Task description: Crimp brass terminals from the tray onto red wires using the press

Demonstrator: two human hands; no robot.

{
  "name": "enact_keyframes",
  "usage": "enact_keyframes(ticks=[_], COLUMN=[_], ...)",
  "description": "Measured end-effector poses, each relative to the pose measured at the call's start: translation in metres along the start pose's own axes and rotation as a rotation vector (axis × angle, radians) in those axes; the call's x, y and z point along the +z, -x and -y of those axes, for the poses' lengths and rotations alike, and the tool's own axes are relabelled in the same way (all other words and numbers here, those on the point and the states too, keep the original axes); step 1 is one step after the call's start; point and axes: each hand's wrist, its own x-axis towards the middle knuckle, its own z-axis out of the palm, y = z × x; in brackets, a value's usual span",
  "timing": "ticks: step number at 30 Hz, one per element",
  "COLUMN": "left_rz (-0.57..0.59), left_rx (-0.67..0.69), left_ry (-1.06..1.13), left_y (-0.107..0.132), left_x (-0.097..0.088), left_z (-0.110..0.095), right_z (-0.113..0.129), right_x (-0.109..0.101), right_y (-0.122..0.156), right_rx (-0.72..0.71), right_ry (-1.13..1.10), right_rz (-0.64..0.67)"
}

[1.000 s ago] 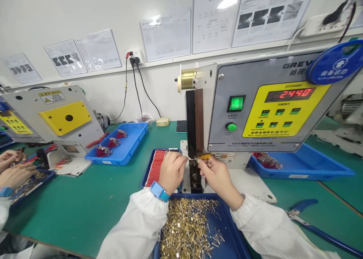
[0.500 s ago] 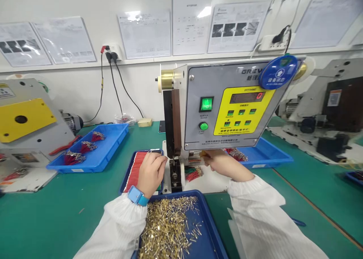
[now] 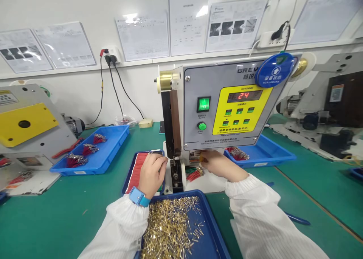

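Note:
My left hand (image 3: 152, 174), with a blue watch at its wrist, is closed in a pinch at the left side of the crimping machine (image 3: 195, 134). Whatever sits between those fingertips is too small to make out. Below that hand lies a tray of red wires (image 3: 135, 172). My right hand (image 3: 218, 164) reaches under the machine's grey panel, fingers bent together, a yellow patch at the fingertips; what they hold is hidden. A bundle of red and green wires (image 3: 195, 173) rests on the machine's base beneath it. In front stands a blue tray (image 3: 208, 221) with many small gold metal pins (image 3: 167, 225).
Blue trays with red wire bundles stand at left (image 3: 106, 160) and behind the machine at right (image 3: 272, 153). Other machines flank the bench (image 3: 28, 119). Blue-handled pliers (image 3: 297, 219) lie right of my sleeve. Power cords (image 3: 121, 89) hang from the wall.
The red display on the machine has gone from 0 to 24. My right hand has shifted slightly left under the panel. The view has moved a little; my left hand stays in its pinch.

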Motion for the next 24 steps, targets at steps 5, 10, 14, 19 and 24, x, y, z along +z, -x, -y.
enact_keyframes(ticks=[5, 10, 14, 19, 24], left_rz=[0.003, 0.008, 0.020, 0.018, 0.023], left_rx=[-0.002, -0.005, -0.008, -0.014, -0.020], left_ry=[-0.005, 0.001, 0.007, 0.007, 0.022], left_y=[0.000, 0.000, 0.001, 0.001, 0.001], left_x=[0.000, 0.000, 0.000, 0.000, 0.001], left_z=[0.000, 0.000, 0.001, 0.000, -0.001], right_z=[0.000, 0.001, 0.003, 0.007, 0.031], right_x=[0.012, 0.014, 0.013, 0.012, 0.008], right_y=[-0.001, -0.001, -0.001, -0.002, 0.004], right_rx=[-0.013, -0.016, -0.009, -0.004, -0.047], right_ry=[-0.005, -0.010, 0.014, 0.041, 0.017], right_rz=[-0.014, -0.028, -0.060, -0.022, 0.042])
